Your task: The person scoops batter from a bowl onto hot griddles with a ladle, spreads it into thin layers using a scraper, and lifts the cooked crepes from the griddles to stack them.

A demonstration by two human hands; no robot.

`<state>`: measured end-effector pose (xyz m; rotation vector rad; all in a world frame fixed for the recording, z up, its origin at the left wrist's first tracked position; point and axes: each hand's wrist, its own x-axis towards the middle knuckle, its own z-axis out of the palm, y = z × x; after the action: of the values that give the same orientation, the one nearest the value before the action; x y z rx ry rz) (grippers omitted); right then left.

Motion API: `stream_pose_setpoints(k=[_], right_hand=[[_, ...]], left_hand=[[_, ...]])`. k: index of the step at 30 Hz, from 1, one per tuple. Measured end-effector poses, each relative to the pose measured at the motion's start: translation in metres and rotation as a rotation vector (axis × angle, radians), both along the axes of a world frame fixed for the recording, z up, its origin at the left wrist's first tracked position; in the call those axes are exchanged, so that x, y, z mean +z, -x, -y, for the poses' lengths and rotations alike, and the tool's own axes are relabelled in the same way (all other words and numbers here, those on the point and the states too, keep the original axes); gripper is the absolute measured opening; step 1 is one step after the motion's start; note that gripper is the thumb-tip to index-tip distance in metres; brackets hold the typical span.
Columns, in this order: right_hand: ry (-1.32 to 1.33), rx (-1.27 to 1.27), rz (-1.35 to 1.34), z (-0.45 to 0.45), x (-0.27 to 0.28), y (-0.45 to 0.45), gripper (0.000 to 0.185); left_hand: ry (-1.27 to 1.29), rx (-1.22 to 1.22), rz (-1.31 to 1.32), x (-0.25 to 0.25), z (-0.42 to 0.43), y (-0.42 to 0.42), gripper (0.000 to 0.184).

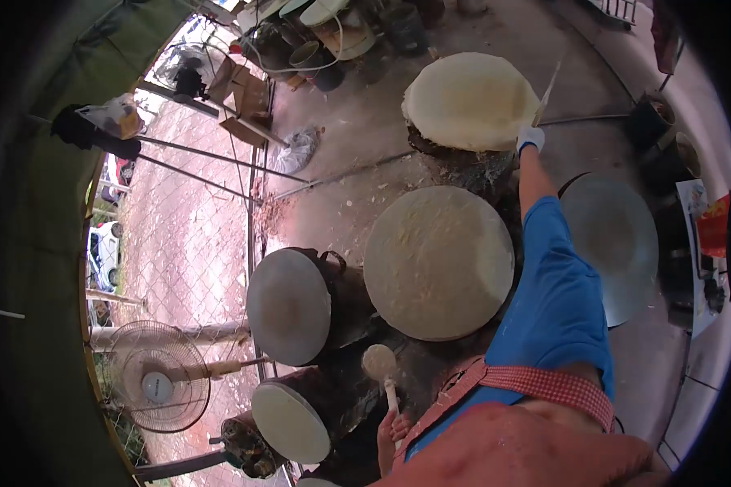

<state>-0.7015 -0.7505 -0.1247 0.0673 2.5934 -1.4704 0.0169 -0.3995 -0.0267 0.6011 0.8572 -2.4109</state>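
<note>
My right hand [530, 138], in a white glove at the end of a blue sleeve, grips a long thin blade [551, 91] that points away from me. It is beside the right edge of a pale round flatbread [471, 101] on the far griddle. Low in the view, my left hand [392, 428] is closed round the handle of a ladle [379, 364] whose round head is coated with pale batter. Between my hands lies a large griddle [439, 262] covered by a pale layer.
Bare-looking grey griddles stand left [289, 307] and right [611, 247]. Another griddle [291, 423] at lower left bears a pale layer. A fan [159, 377] stands by the wire fence. Buckets [317, 63], a cardboard box [245, 101] and a plastic bag [297, 151] are farther off.
</note>
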Motion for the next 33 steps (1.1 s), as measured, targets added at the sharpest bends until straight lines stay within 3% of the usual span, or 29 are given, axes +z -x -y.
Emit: stream_pose_setpoints(k=[2,4,8,10,12,18,25,29,30,31,32,33], right_hand=[[-0.050,0.102,-0.027,-0.005,0.002,-0.008,0.041],[-0.317,0.077,-0.119,-0.026,0.059,-0.039,0.040],[-0.360,0.316,-0.398,-0.039,0.100,-0.092,0.038],[-0.195,0.859,-0.573,-0.033,0.134,-0.161,0.032],[-0.240,1.254,-0.547,-0.034,0.148,-0.229,0.034],[0.017,1.975,-0.787,-0.123,0.189,-0.433,0.038],[0.797,2.757,-0.822,-0.237,0.253,-0.693,0.044],[1.379,3.140,-0.661,-0.366,0.302,-0.808,0.047],[1.454,3.248,-0.559,-0.406,0.301,-0.819,0.048],[1.466,3.349,-0.435,-0.446,0.302,-0.817,0.049],[1.083,3.458,-0.405,-0.446,0.275,-0.806,0.051],[0.691,3.500,-0.384,-0.443,0.247,-0.793,0.057]], left_hand=[[0.047,0.000,0.002,0.004,-0.006,0.004,0.037],[0.098,-0.012,-0.016,0.004,-0.019,0.009,0.036],[0.091,-0.004,-0.018,-0.001,-0.043,0.018,0.034],[0.095,-0.015,-0.002,-0.003,-0.058,0.015,0.033],[0.088,-0.034,0.022,-0.002,-0.074,0.011,0.032],[0.124,-0.057,0.070,0.002,-0.124,-0.025,0.029],[0.123,0.483,0.264,0.039,-0.247,-0.005,0.026],[0.049,0.927,0.372,0.051,-0.336,0.091,0.025],[-0.050,1.021,0.726,0.077,-0.329,0.121,0.017],[-0.149,1.173,0.591,0.089,-0.331,0.140,0.014],[-0.206,1.336,0.369,0.067,-0.357,0.162,0.012],[-0.292,1.327,0.664,0.077,-0.357,0.184,0.009]])
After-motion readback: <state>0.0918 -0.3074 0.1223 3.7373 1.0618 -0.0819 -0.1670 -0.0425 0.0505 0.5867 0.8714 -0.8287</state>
